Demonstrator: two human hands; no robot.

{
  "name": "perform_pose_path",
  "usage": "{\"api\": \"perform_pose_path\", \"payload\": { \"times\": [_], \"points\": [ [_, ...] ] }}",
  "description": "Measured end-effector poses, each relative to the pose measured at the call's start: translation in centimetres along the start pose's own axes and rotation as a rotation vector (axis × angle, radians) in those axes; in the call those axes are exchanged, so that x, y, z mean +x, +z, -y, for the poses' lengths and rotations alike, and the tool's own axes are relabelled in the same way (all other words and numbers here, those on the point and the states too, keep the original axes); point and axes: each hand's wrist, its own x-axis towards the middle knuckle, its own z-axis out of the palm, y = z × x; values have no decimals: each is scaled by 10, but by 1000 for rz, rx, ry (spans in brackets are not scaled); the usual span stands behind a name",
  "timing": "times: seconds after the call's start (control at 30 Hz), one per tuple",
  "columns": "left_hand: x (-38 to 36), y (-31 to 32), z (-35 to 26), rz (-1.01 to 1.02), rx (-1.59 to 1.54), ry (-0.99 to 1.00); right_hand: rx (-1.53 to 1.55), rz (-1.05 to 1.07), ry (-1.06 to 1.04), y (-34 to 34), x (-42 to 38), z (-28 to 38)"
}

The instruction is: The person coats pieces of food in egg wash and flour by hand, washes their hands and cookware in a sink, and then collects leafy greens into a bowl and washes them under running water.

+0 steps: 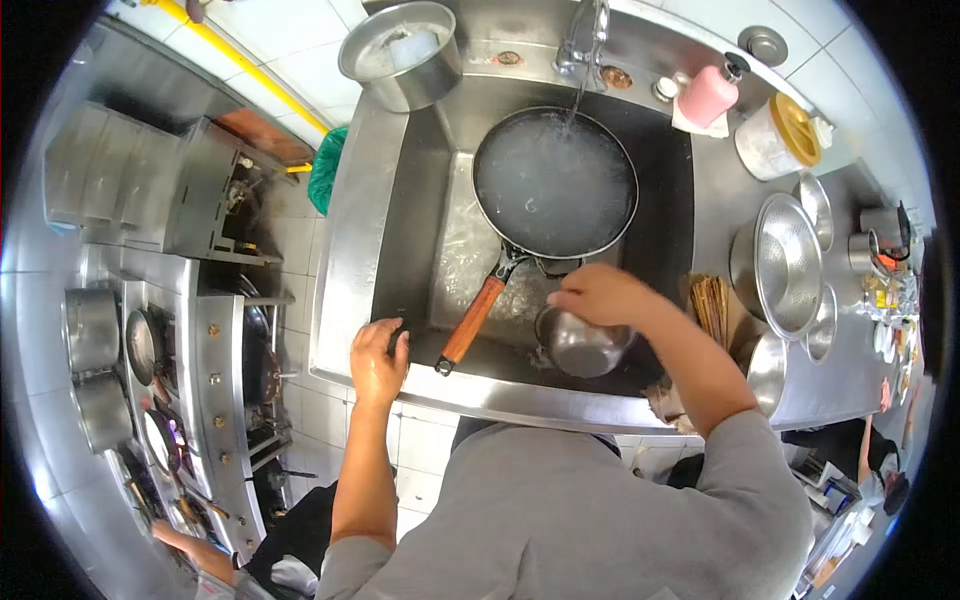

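My left hand [378,358] is closed at the sink's left front edge, its fingers curled around a small dark thing I cannot make out. My right hand [602,295] is closed at the upper edge of a small metal pot [588,350] inside the sink's front part; the fingertips' exact grip is partly hidden. Behind it, a large dark frying pan [555,185] brims with cloudy water. Its wooden handle [473,322] slants toward the front left, close to my left hand. Water runs into the pan from the faucet [580,50].
Around the steel sink [350,230] stand a metal pot [410,80] at back left, a pink soap bottle [708,95] and a white tub [775,140]. To the right lie a stick brush [710,305] and a colander [788,265]. Another person's arm [195,550] reaches toward the stove at left.
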Motion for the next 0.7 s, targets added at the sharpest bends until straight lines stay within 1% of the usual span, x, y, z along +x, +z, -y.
{"api": "perform_pose_path", "payload": {
  "times": [0.07, 0.1, 0.17, 0.23, 0.3, 0.33, 0.37, 0.43, 0.5, 0.57, 0.6, 0.63, 0.67, 0.7],
  "points": [
    [-1, -1, 0, -5, -11, 0, 47, -301, -66, -48, -38, 18],
    [-2, -1, 0, 1, -19, 0, 69, -549, -100, -63, -47, 23],
    [-2, 0, 0, -22, 0, 33, 56, -927, -126, -77, -40, 26],
    [-3, 5, 4, -43, 20, 79, 16, -1053, -99, -62, 14, 8],
    [1, 14, 8, -91, -544, -402, -46, -1018, -225, -24, 79, -29],
    [17, 12, 0, -156, -608, -389, -47, -946, -213, -10, 95, -40],
    [39, 5, -19, -152, -607, -373, -47, -869, -206, 3, 109, -49],
    [90, 0, -66, -141, -503, -314, -61, -923, -254, 19, 149, -72],
    [140, 33, -91, -47, -510, -101, -82, -971, -299, 31, 172, -82],
    [185, 57, -140, 145, -414, -95, -105, -777, -229, 28, 183, -86],
    [201, 91, -149, 43, -292, -7, -56, -548, -255, 22, 190, -88],
    [214, 128, -144, -62, -169, 80, -64, -712, -270, 32, 174, -76],
    [225, 147, -134, -68, -173, 95, 123, -495, -246, 24, 174, -76],
    [235, 164, -126, 109, -117, -95, 306, -274, -221, 17, 177, -79]
  ]
}}
